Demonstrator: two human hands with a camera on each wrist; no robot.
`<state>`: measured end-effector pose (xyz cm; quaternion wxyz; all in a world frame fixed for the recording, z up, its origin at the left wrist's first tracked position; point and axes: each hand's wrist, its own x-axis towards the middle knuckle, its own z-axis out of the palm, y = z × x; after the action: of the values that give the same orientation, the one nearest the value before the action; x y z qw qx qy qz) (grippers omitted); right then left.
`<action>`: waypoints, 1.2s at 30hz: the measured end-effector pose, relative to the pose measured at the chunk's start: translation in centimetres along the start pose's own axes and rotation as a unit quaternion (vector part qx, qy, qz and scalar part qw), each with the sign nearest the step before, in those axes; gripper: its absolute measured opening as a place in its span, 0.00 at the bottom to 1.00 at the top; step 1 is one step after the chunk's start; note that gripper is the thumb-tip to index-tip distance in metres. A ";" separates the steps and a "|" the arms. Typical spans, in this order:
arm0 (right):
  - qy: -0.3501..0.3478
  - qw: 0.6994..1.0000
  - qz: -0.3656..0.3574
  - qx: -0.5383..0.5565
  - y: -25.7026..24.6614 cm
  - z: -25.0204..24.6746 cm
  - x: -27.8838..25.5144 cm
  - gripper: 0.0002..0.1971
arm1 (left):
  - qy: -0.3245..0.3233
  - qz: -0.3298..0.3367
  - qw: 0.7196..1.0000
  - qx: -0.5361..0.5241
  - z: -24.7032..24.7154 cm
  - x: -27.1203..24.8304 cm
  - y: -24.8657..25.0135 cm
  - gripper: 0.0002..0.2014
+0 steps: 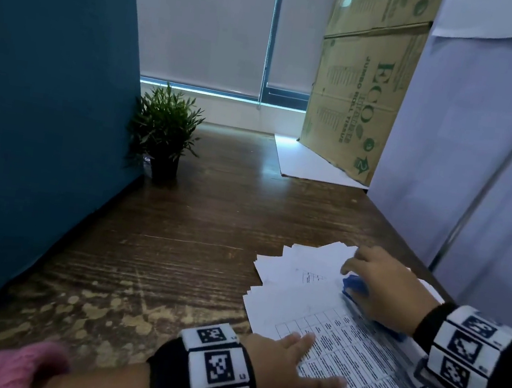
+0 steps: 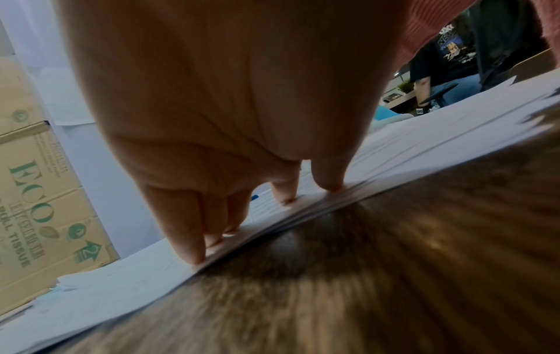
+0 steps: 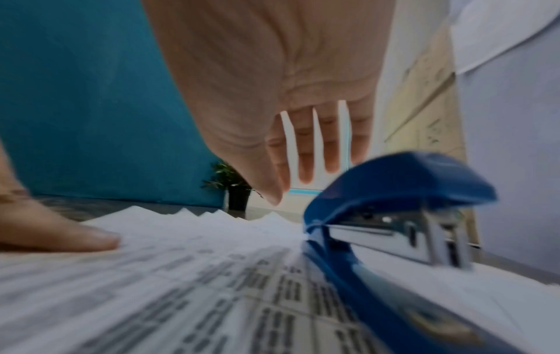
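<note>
A fanned pile of white papers (image 1: pixel 300 271) lies on the wooden desk (image 1: pixel 194 234), topped by a printed sheet (image 1: pixel 371 372) with a table of text. My left hand (image 1: pixel 290 371) lies flat on the sheet's left edge, its straight fingers (image 2: pixel 188 239) pressing the pile (image 2: pixel 424 134) down. A blue stapler (image 1: pixel 354 286) rests on the papers at the right. My right hand (image 1: pixel 389 286) is over it, covering most of it. In the right wrist view the fingers (image 3: pixel 306 153) are straight and spread above the stapler (image 3: pixel 394 182), not curled round it.
A small potted plant (image 1: pixel 166 126) stands at the back left against a teal partition (image 1: pixel 42 100). A cardboard box (image 1: pixel 360 87) leans at the back right on a white board (image 1: pixel 307 164). A white panel (image 1: pixel 480 158) bounds the right side. Another person (image 2: pixel 448 59) sits beyond.
</note>
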<state>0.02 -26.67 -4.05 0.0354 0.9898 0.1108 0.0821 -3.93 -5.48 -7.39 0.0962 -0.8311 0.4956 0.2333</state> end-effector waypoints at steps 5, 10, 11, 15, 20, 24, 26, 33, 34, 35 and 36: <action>-0.080 0.992 -0.060 0.077 -1.5 0.0 -1.0 0.13 | 0.026 -0.019 0.999 0.015 -0.2 -0.1 0.4 0.27; -0.102 0.985 -0.053 0.130 -2.4 0.6 0.2 0.17 | 0.039 -0.031 0.998 -0.030 0.1 -0.1 0.4 0.30; -0.106 0.983 -0.046 0.141 -2.7 0.7 0.6 0.17 | 0.035 -0.026 0.999 -0.010 -0.1 -0.2 0.5 0.30; -0.098 0.974 0.010 0.204 -3.1 1.0 1.6 0.10 | 0.031 -0.010 0.999 0.019 -0.7 -0.4 0.4 0.27; -0.113 0.958 0.036 0.260 -3.0 0.9 2.1 0.04 | 0.033 -0.006 0.999 0.020 -0.8 -0.6 0.5 0.27; -0.137 0.958 0.036 0.251 -3.0 1.0 2.5 0.02 | 0.034 -0.014 0.999 0.001 -0.6 -0.4 0.6 0.28; -0.153 0.954 0.037 0.255 -3.0 1.0 2.7 0.04 | 0.061 -0.064 0.991 -0.099 0.3 0.3 0.6 0.31; -0.183 0.951 0.024 0.246 -2.7 1.1 3.0 0.01 | 0.027 -0.173 0.953 -0.246 -1.1 1.3 0.1 0.42; -0.184 0.952 0.022 0.245 -2.6 1.2 3.1 0.01 | 0.023 -0.173 0.952 -0.253 -1.3 1.3 0.0 0.41; -0.185 0.952 0.020 0.243 -2.6 1.2 3.2 0.02 | 0.024 -0.172 0.948 -0.266 -1.5 1.2 0.0 0.40; -0.186 0.952 0.018 0.241 -2.5 1.2 3.2 0.02 | 0.026 -0.170 0.944 -0.281 -1.5 1.1 0.0 0.39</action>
<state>2.75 -23.55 -5.01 -0.1854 0.9684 0.1011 -0.1323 -3.04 -6.96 -6.64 -0.1157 -0.9020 0.2638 0.3216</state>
